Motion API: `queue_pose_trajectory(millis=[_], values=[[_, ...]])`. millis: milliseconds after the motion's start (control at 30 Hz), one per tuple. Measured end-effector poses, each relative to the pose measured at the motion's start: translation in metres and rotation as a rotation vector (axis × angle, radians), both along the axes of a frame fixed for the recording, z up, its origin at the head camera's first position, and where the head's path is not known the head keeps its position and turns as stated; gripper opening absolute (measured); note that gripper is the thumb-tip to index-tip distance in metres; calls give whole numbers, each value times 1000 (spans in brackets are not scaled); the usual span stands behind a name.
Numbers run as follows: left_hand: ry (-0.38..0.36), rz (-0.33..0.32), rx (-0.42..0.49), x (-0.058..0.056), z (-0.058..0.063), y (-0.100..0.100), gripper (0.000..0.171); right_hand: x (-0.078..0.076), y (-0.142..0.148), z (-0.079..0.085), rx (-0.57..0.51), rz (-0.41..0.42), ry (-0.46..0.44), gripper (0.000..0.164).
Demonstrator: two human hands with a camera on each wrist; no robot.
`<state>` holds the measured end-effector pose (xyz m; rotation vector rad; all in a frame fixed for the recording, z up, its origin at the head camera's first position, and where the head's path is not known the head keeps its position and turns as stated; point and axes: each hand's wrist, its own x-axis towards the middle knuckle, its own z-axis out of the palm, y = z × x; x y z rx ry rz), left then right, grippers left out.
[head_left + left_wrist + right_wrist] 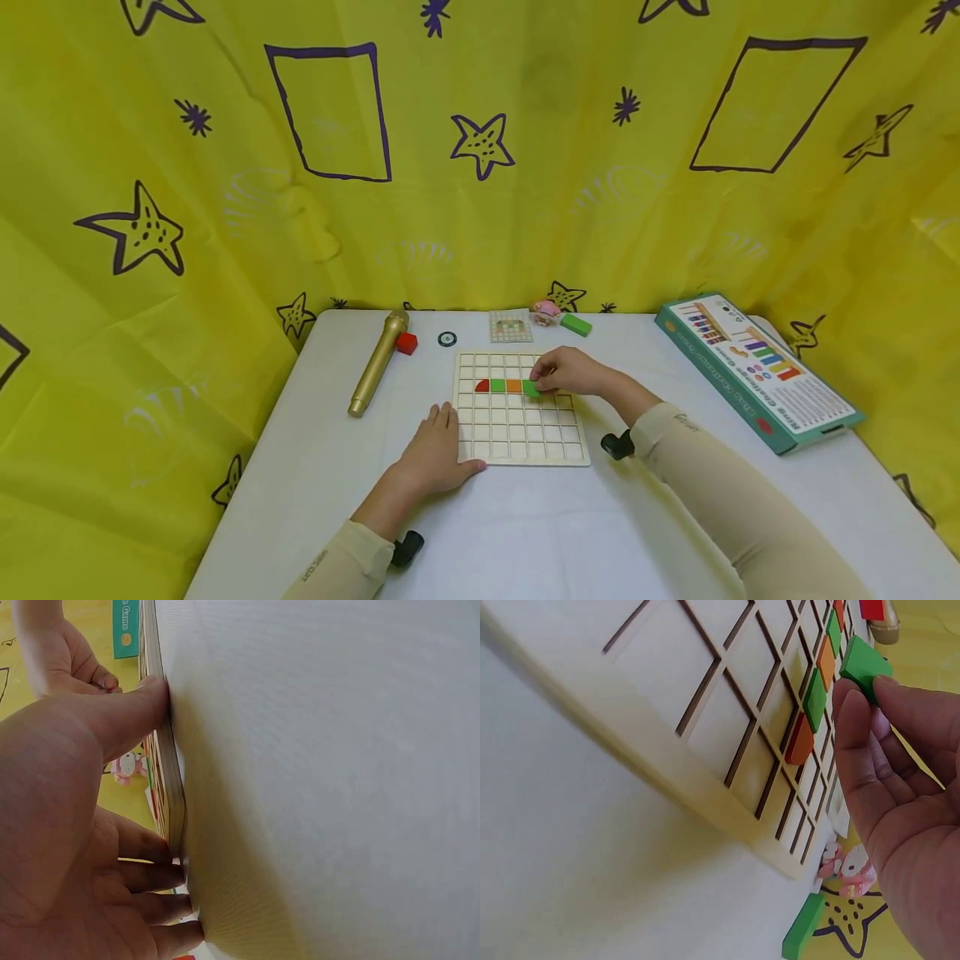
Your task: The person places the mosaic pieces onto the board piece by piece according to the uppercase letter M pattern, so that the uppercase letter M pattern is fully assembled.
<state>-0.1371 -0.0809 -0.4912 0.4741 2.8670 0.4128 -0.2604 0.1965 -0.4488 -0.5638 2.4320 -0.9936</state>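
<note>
A pale wooden grid board (525, 464) lies on the white table. My left hand (433, 452) rests at its near left corner, fingers fairly straight along the left side and thumb against the near edge. Over the board's upper rows, my right hand (572, 372) pinches a green square tile (864, 664) between thumb and fingertips. That tile is raised above the grid in the right wrist view. Along one row sit a red round-ended tile (482, 386), a green tile (498, 386), an orange tile (514, 386), another green tile (815, 700) and an orange-red rounded piece (800, 742).
Beyond the board lie a patterned card (511, 326), a pink figurine (546, 312) and a green block (576, 325). A gold microphone (377, 367), red cube (407, 343) and small dark disc (447, 339) are at left. At right lies a teal game box (757, 367).
</note>
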Motion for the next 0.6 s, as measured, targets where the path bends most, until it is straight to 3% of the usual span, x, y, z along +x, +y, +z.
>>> queue_pose_trajectory(millis=[600], values=[[-9, -12, 2, 1, 4, -1, 101, -4, -30, -3, -17, 38, 20, 11]])
